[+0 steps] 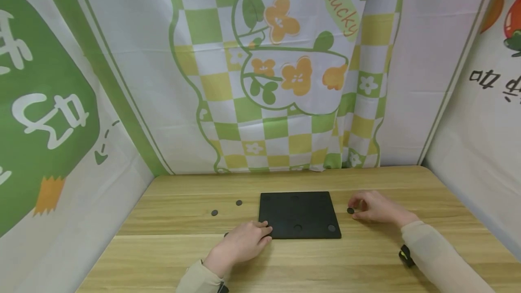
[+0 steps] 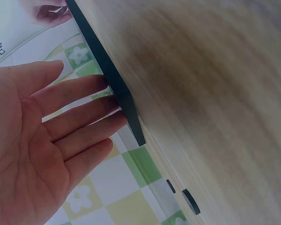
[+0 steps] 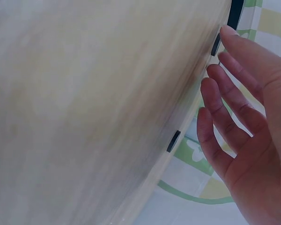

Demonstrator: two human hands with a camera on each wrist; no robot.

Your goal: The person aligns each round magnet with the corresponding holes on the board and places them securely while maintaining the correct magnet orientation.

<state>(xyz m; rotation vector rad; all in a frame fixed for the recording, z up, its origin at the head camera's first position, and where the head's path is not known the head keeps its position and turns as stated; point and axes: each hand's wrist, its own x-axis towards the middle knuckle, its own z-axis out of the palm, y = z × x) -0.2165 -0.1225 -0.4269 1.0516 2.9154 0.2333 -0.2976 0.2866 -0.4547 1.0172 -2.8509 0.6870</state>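
Left hand [image 1: 243, 241]: fingers out straight, their tips touch the near left corner of the black board [image 1: 301, 213]; from where I stand, the hand grips nothing.
Half-hidden disc [image 1: 226, 234]: peeks out beside the left hand, left of the board.
Wooden table [image 1: 325, 266]: bears the board flat, round marks across its face, a grey disc [image 1: 331, 228] at its near right corner.
Right hand [image 1: 379, 207]: just right of the board, thumb and forefinger pinch a dark disc [image 1: 350, 210]; another disc [image 3: 173, 141] lies apart from the fingers.
Loose pair: left of the board, one disc [image 1: 214, 213] well apart, a second disc [image 1: 239, 202] nearer.
Curtain [image 1: 224, 116]: hangs behind the board, checked, lettered "Lucky".
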